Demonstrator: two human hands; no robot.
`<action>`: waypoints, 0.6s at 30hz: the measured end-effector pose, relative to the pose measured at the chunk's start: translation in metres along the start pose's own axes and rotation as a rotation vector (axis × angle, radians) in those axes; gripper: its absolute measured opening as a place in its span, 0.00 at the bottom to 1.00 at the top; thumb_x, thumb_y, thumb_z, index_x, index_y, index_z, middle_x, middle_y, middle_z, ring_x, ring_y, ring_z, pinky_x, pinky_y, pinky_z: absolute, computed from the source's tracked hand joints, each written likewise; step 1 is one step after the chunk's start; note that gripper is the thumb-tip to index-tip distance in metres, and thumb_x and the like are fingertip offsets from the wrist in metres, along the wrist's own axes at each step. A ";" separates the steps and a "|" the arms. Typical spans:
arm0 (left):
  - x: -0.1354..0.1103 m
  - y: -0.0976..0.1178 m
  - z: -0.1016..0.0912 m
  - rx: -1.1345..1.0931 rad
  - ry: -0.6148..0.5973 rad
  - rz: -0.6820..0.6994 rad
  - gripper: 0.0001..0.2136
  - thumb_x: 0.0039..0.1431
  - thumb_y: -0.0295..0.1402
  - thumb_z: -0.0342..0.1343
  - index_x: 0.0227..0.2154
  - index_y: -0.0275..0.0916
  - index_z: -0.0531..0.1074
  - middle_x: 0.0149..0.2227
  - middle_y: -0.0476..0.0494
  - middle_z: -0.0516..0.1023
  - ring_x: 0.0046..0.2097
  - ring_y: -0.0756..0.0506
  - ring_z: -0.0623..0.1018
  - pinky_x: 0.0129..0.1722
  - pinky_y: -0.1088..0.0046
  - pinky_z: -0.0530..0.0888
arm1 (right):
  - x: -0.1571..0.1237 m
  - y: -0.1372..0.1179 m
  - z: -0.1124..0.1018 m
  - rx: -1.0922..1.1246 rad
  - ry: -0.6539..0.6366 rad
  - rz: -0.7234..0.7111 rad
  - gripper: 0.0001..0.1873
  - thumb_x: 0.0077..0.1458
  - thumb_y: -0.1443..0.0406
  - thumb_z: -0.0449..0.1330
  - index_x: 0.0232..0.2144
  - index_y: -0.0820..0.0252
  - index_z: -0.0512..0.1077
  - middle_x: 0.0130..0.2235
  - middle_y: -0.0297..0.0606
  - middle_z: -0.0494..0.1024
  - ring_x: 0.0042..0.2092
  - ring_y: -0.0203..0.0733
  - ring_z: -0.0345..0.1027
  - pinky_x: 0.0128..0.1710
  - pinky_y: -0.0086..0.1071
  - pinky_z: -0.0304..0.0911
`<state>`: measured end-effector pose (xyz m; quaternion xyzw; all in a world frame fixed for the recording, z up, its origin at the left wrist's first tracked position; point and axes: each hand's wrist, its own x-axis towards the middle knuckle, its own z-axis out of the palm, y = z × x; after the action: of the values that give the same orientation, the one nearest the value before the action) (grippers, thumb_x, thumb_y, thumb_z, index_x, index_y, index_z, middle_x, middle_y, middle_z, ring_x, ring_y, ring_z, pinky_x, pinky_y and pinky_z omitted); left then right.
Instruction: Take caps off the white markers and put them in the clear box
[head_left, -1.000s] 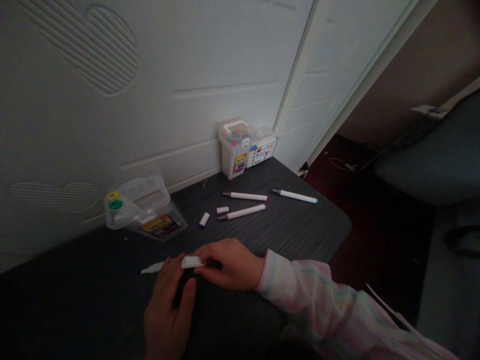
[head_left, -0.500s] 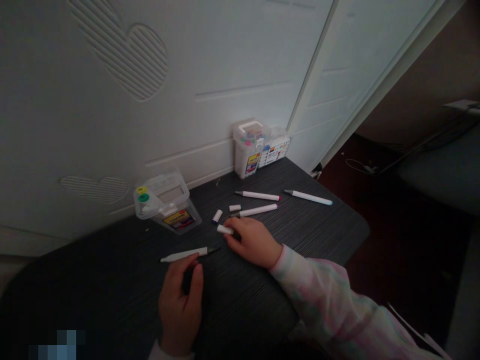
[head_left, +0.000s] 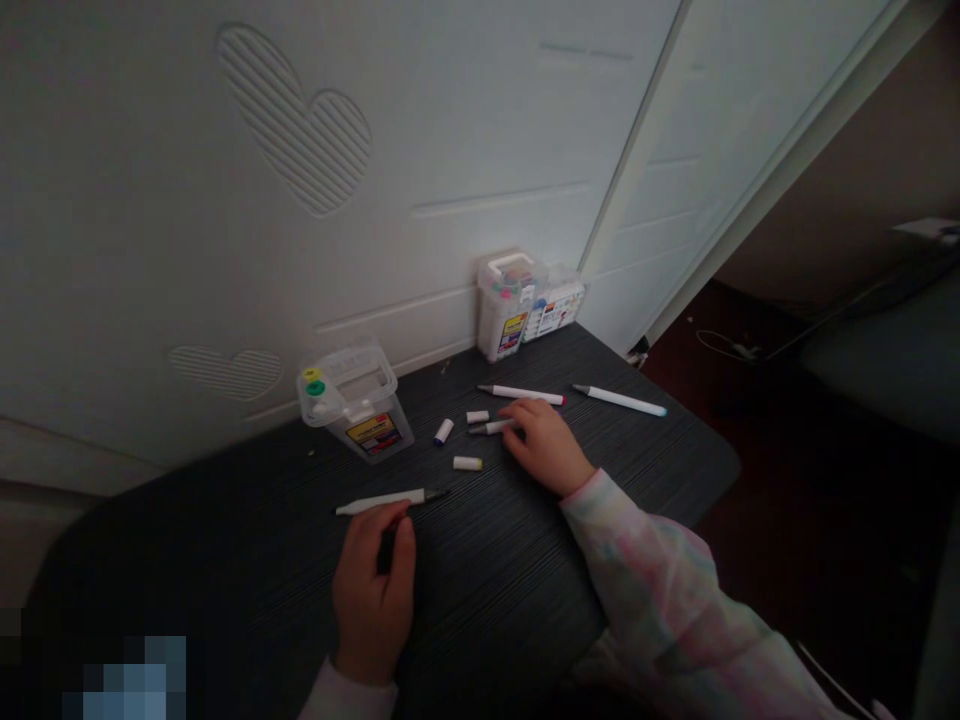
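Note:
My right hand is over a white marker with a bare grey tip, its fingers closed around the barrel and hiding the far end. My left hand rests on the dark tabletop, thumb and forefinger apart, the forefinger at the near side of another uncapped white marker. Loose between the hands and the boxes lie a cap with a dark blue end, a whitish cap and a cap with a yellow end.
Farther right lie a pink-ended marker and a light-blue-ended marker. A clear plastic box stands against the white panel. A filled marker box and another case stand behind. The table ends at the right.
My right hand has let go of the yellow-ended cap, which now lies on the table, and moved right onto the uncapped marker. My left hand stays by its marker. The view has shifted slightly.

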<state>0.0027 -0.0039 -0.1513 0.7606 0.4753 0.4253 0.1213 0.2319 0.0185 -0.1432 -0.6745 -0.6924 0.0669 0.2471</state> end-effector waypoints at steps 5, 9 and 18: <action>0.000 0.001 0.001 0.011 -0.003 0.053 0.06 0.54 0.28 0.48 0.34 0.39 0.67 0.32 0.46 0.72 0.35 0.48 0.73 0.35 0.70 0.71 | 0.002 0.013 0.000 -0.032 0.012 0.049 0.13 0.49 0.71 0.51 0.37 0.62 0.71 0.40 0.44 0.72 0.44 0.45 0.61 0.44 0.40 0.56; 0.000 0.002 0.002 0.023 -0.001 0.061 0.05 0.54 0.28 0.48 0.34 0.39 0.67 0.32 0.46 0.72 0.34 0.48 0.73 0.35 0.70 0.72 | 0.001 0.007 0.003 -0.056 -0.014 0.056 0.14 0.49 0.70 0.51 0.38 0.61 0.71 0.41 0.43 0.72 0.45 0.48 0.60 0.45 0.42 0.52; 0.000 0.001 0.003 0.002 0.006 0.051 0.06 0.54 0.27 0.48 0.34 0.39 0.68 0.32 0.46 0.72 0.35 0.48 0.73 0.35 0.71 0.71 | 0.001 0.004 0.008 -0.079 -0.058 0.086 0.11 0.45 0.71 0.52 0.33 0.61 0.70 0.37 0.42 0.73 0.44 0.47 0.61 0.47 0.43 0.47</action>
<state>0.0052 -0.0038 -0.1527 0.7713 0.4567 0.4299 0.1085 0.2322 0.0215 -0.1514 -0.7108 -0.6716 0.0695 0.1972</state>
